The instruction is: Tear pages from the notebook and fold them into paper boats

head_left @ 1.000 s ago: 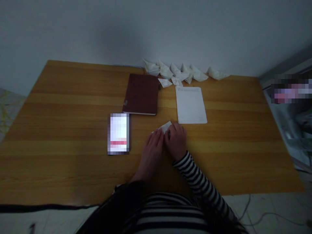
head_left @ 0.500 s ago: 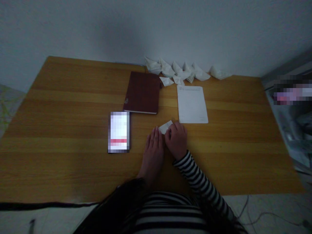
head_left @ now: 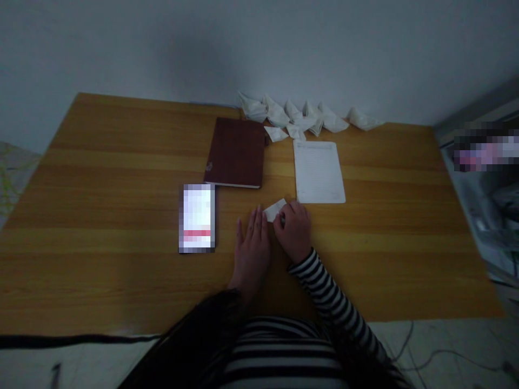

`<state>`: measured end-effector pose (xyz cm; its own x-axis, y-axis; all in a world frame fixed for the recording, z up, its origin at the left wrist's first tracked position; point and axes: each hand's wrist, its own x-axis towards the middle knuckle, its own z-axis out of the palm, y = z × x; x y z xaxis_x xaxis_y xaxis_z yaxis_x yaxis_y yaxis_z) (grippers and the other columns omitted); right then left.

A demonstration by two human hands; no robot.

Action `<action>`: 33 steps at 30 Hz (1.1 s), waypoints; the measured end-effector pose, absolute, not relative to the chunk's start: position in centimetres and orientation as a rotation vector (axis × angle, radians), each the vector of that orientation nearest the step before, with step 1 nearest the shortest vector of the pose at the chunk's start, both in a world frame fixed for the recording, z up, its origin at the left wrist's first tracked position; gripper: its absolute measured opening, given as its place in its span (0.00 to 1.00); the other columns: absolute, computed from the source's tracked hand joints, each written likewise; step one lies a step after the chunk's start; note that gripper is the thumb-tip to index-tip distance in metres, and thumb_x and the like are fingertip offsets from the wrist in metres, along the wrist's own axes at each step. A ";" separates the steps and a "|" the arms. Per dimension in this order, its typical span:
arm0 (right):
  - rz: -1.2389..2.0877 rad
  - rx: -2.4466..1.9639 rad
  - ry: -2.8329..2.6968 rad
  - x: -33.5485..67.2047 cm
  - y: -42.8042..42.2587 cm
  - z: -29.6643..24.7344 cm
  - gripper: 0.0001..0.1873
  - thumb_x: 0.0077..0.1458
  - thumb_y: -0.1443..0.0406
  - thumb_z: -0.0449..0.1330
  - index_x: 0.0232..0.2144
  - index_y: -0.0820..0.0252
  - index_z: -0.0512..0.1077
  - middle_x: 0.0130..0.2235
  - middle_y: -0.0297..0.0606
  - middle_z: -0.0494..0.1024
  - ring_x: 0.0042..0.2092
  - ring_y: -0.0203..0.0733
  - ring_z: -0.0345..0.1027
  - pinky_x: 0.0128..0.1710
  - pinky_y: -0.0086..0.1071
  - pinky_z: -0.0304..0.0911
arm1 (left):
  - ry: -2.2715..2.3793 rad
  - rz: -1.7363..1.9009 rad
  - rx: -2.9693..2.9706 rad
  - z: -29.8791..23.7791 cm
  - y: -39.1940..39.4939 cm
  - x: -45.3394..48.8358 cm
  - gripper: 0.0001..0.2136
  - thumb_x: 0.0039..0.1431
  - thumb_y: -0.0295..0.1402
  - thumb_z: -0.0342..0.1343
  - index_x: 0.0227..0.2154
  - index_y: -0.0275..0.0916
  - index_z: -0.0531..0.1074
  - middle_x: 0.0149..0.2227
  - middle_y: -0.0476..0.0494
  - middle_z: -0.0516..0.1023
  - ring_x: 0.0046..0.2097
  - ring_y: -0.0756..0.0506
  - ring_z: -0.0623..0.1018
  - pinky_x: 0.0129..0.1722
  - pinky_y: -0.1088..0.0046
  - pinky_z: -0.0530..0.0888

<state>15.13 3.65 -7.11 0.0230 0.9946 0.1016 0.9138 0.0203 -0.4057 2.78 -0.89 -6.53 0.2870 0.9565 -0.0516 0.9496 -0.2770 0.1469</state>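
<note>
A small folded piece of white paper (head_left: 275,209) lies on the wooden table (head_left: 121,216), mostly covered by my hands. My left hand (head_left: 253,246) rests flat with fingers stretched out, pressing on the paper's left part. My right hand (head_left: 294,231) is curled, its fingertips pinching the paper's right edge. A striped sleeve covers my right forearm.
A lit phone (head_left: 197,218) lies left of my hands. A dark red notebook (head_left: 237,153) and a white sheet of paper (head_left: 318,171) lie behind them. Several folded white paper shapes (head_left: 300,119) line the wall. Clutter stands off the table's right end.
My left hand has slid slightly back and spread its fingers flat; the right hand stays pinched on the paper. The view has shifted a little.
</note>
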 end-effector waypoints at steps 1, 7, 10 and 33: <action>0.306 -1.942 -1.946 15.1 3.7 -7.1 0.05 0.57 0.68 0.54 0.29 0.59 0.68 0.41 0.47 0.76 0.45 0.50 0.64 0.46 0.42 0.56 | 1.799 0.081 2.391 -6.5 -0.9 2.7 0.25 0.68 0.24 0.37 0.66 0.25 0.56 0.69 0.29 0.55 0.71 0.37 0.54 0.69 0.45 0.47; 0.288 -1.921 -1.944 15.1 3.5 -7.2 0.05 0.58 0.68 0.54 0.30 0.59 0.68 0.43 0.48 0.76 0.45 0.51 0.64 0.47 0.43 0.57 | 1.840 0.148 2.348 -6.4 -1.2 1.8 0.25 0.67 0.24 0.38 0.66 0.26 0.56 0.69 0.31 0.54 0.71 0.38 0.55 0.68 0.42 0.36; 0.284 -1.927 -1.938 15.1 3.5 -7.3 0.05 0.58 0.68 0.54 0.31 0.59 0.69 0.44 0.49 0.75 0.46 0.51 0.64 0.47 0.43 0.57 | 1.864 0.178 2.335 -6.3 -1.2 0.8 0.25 0.67 0.24 0.38 0.66 0.28 0.55 0.70 0.34 0.54 0.70 0.39 0.56 0.67 0.42 0.32; 0.396 -1.799 -2.291 15.2 -2.8 -6.5 0.32 0.63 0.74 0.43 0.68 0.63 0.53 0.69 0.49 0.55 0.71 0.51 0.44 0.67 0.66 0.21 | 1.874 0.156 2.317 -5.7 -1.0 0.8 0.27 0.65 0.23 0.39 0.67 0.31 0.55 0.70 0.33 0.55 0.71 0.36 0.54 0.66 0.36 0.34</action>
<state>15.15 -2.79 -6.53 -0.2385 0.9711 -0.0067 0.9171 0.2229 -0.3304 0.76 -0.99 -5.72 0.2104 0.9775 -0.0182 0.9611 -0.2034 0.1870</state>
